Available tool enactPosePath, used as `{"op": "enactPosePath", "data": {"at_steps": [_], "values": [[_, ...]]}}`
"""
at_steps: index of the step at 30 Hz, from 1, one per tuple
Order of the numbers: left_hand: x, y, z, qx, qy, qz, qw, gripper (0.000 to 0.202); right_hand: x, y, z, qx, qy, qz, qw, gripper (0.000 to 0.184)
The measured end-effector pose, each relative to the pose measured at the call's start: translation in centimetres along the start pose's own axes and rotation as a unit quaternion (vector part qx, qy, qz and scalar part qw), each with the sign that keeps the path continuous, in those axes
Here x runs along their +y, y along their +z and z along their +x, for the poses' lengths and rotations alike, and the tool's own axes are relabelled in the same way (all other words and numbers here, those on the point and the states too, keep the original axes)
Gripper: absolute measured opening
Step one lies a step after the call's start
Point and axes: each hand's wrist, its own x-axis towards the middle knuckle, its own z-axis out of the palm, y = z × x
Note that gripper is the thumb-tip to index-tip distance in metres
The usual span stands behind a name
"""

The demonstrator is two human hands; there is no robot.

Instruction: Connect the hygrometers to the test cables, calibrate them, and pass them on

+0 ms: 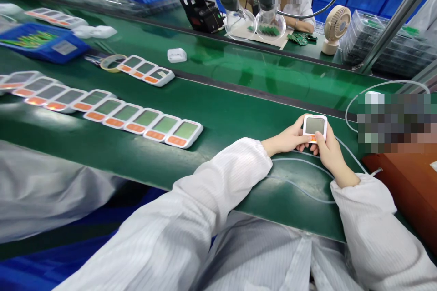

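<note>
A small white device with a grey screen and an orange strip (314, 126) is held up between both my hands over the green belt (239, 113). My left hand (288, 138) grips its left side with curled fingers. My right hand (328, 150) holds the right side, thumb pressed on the orange strip. Both arms wear white striped sleeves. A long row of several like devices (112, 113) lies face up on the belt to my left.
Three more devices (146, 71) and a tape roll (112, 62) lie farther back, with a white box (176, 55) and a blue bin (44, 43). A thin white cable (307, 191) loops under my wrists. Across the line a person works beside a small fan (336, 27).
</note>
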Motion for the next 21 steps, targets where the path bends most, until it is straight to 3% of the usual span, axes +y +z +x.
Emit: {"op": "enactPosePath", "data": {"at_steps": [21], "values": [[0.31,0.24,-0.14,0.017,-0.008,-0.001,1.000,0.088,-0.36,-0.06,0.00,-0.002,-0.001,-0.006,1.000,0.065]]}}
